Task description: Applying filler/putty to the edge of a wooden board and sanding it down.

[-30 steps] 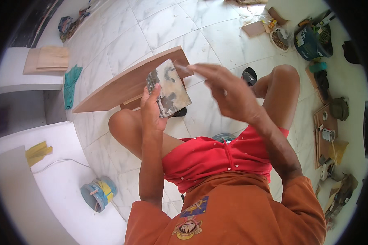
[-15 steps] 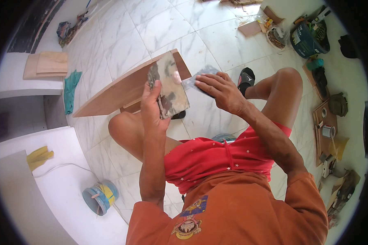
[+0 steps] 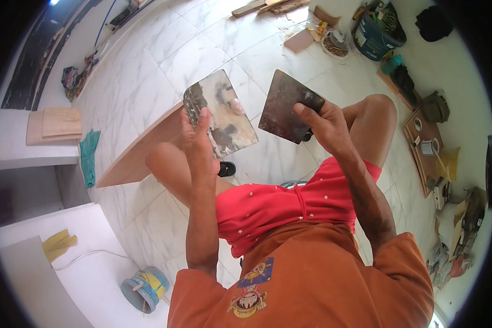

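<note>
My left hand point(image 3: 199, 139) grips the near left edge of a stained mixing board point(image 3: 224, 117), thumb lying on its face. Smears of dark and pale filler cover the board, and a small pink lump of putty point(image 3: 237, 106) sits near its right edge. In my right hand point(image 3: 328, 126) is a dark, flat, square-bladed putty scraper point(image 3: 284, 106), with the thumb pressed on its near face. A gap separates scraper and board. Behind the left hand, a long curved wooden panel point(image 3: 142, 145) rests by my left knee.
Tools fill a dark bucket point(image 3: 374, 35) at the far right, beside a tub of scraps point(image 3: 335, 44). An open can point(image 3: 429, 146) stands on a board along the right wall. A blue bucket point(image 3: 142, 290) is at the lower left; a teal cloth point(image 3: 89, 158) hangs from the left ledge.
My right hand has drawn the scraper away from the board and turned its broad dark face up. The view has shifted, and the board is tilted more toward me.
</note>
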`<action>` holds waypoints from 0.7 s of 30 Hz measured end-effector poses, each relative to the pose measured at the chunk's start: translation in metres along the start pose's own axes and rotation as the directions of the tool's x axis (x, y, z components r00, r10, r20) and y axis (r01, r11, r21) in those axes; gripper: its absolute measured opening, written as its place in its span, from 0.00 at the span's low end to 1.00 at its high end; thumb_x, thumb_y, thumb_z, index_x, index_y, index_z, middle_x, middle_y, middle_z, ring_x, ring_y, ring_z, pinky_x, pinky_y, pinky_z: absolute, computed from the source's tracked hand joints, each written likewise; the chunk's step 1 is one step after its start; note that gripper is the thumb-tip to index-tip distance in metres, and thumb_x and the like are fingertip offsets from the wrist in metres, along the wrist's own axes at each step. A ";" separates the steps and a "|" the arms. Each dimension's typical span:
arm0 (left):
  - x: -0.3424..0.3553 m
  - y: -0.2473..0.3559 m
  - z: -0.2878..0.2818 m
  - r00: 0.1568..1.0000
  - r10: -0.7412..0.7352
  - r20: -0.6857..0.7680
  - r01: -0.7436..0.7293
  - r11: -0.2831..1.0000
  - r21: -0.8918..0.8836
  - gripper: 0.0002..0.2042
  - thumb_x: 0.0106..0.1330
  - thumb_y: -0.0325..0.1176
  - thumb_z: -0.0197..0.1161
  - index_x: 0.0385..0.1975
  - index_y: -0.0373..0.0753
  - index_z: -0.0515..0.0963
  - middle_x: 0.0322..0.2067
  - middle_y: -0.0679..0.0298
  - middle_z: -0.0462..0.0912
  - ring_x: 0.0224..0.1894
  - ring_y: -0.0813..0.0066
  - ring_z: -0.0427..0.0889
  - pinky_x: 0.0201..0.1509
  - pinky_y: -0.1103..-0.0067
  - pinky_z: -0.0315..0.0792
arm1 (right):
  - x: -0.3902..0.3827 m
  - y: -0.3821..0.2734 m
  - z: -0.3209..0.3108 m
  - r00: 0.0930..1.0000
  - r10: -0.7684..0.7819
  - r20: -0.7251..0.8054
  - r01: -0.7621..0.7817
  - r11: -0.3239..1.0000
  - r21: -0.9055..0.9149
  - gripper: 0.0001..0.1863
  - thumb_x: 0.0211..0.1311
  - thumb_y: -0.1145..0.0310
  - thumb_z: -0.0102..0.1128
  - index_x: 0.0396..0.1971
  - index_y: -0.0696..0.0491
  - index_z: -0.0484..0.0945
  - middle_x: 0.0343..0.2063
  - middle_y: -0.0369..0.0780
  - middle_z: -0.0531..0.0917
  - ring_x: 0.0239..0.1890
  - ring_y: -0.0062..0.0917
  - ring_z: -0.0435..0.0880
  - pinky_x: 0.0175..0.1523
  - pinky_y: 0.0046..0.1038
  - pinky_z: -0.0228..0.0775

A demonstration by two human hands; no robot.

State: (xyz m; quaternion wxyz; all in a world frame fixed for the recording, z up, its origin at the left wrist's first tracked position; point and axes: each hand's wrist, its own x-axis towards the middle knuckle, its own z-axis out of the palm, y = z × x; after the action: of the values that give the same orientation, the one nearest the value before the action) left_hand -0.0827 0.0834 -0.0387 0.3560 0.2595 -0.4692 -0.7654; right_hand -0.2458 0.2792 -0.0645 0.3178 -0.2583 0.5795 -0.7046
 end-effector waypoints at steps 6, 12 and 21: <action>-0.010 -0.014 0.031 0.991 -0.102 0.081 0.103 0.995 -0.013 0.22 0.71 0.30 0.59 0.63 0.38 0.64 0.52 0.59 0.77 0.51 0.71 0.80 0.52 0.73 0.78 | -0.009 0.005 -0.023 0.979 0.050 -0.197 0.034 0.913 0.406 0.14 0.69 0.70 0.60 0.50 0.61 0.78 0.41 0.37 0.84 0.41 0.18 0.81 0.50 0.25 0.73; -0.033 -0.051 0.079 0.944 -0.271 0.189 0.287 0.956 -0.064 0.21 0.72 0.33 0.56 0.64 0.40 0.65 0.51 0.58 0.78 0.52 0.67 0.80 0.52 0.70 0.79 | 0.009 0.006 -0.027 0.901 0.128 -0.414 0.307 0.485 0.819 0.20 0.60 0.80 0.59 0.54 0.59 0.72 0.42 0.39 0.82 0.43 0.24 0.82 0.53 0.31 0.77; -0.016 -0.091 0.262 0.785 -0.441 0.434 0.335 0.893 0.301 0.17 0.72 0.34 0.58 0.55 0.33 0.72 0.47 0.63 0.78 0.47 0.75 0.78 0.51 0.79 0.72 | -0.022 -0.041 -0.172 0.822 0.129 -0.554 0.365 0.628 0.687 0.18 0.70 0.69 0.56 0.55 0.59 0.73 0.46 0.37 0.81 0.45 0.21 0.80 0.55 0.27 0.73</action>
State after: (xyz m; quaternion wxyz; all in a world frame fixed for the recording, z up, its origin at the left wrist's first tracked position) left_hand -0.2922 0.2636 -0.0083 0.0297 0.1834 -0.5574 -0.8092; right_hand -0.3628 0.4129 -0.0579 0.1648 0.0788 0.2696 -0.9455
